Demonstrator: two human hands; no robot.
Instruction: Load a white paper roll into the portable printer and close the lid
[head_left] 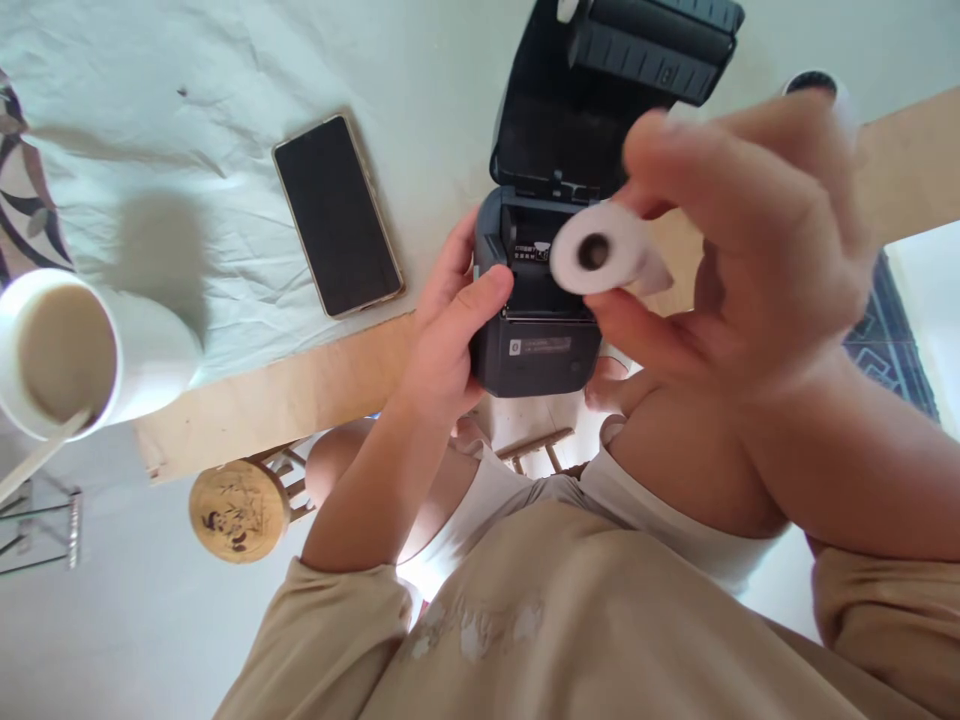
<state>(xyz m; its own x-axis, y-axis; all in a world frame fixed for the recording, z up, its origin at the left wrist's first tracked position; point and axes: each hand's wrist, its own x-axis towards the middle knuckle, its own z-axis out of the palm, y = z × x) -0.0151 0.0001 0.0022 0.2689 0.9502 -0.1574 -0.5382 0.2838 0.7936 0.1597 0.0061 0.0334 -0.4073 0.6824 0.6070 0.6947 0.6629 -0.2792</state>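
My left hand [459,315] grips the left side of a small dark label printer [536,365], its thumb lying near the edge of the open paper bay. The printer's black lid [562,130] is swung up, and white lettering shows inside the bay. Between thumb and fingers of my right hand [757,230] is a small white paper roll [577,265]. One end of the roll faces me, with a dark hole at its core. It appears in front of the bay's right side; whether it touches the printer I cannot tell. A loose paper end sticks out to the right.
A black-screened phone [339,215] lies on the pale cloth [247,80]. At the left stands a white cup [150,350] of milky brown drink with a stick in it. Another white object [844,105] is partly behind my right hand. Below the wooden table edge [300,390] is a round stool [238,510].
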